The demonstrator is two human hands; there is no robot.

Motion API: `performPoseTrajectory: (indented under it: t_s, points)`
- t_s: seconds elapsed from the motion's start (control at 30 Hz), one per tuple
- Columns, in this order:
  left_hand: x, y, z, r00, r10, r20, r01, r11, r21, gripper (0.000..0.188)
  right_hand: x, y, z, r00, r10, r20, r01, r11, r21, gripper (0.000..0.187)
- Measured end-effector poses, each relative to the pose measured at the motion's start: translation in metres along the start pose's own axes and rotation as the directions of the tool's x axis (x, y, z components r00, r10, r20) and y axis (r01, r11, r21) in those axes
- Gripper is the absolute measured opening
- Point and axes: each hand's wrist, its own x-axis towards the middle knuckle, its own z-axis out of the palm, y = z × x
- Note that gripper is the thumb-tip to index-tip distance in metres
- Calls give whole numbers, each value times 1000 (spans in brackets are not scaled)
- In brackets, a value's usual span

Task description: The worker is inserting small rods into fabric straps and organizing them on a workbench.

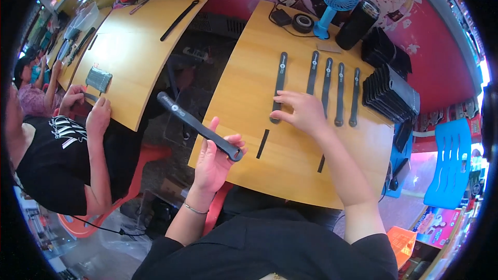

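A dark grey strap with rounded ends and a hole near its lower end (194, 124) lies across my left hand (213, 163), slanting up and left over the table's near-left edge. The thumb and fingers of that hand are closed around its lower part. My right hand (301, 111) reaches over the table, thumb and fingers apart, fingertips at the lower part of another grey strap (281, 72) lying flat. To its right, several similar straps (341, 91) lie in a row, one partly hidden behind my right hand.
A stack of black folded pouches (391, 93) stands on the table's (249, 78) right side. At the back are a blue fan (327, 13), a black cylinder (358, 23) and a tape roll (303, 23). At left, a co-worker (67, 150) sits at another table (140, 36).
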Motion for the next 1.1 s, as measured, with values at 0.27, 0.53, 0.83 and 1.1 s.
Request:
performPoseTrajectory:
  t_s: [0.27, 0.53, 0.83, 1.1]
  points:
    - [-6, -7, -3, 995, -88, 38, 88, 996, 5, 55, 26, 36, -19, 998, 31, -57, -40, 984, -175, 45]
    - [1, -13, 23, 988, -81, 135, 83, 997, -7, 59, -4, -5, -38, 964, -10, -265, 22, 999, 40, 41]
    - [2, -34, 58, 984, -6, 181, 7, 1000, -3, 62, -101, -98, -30, 933, -54, -355, 186, 918, 349, 26]
    - [-9, -35, 68, 953, -58, 296, 24, 993, 118, 65, -122, -99, -33, 893, -19, -449, 213, 898, 386, 31]
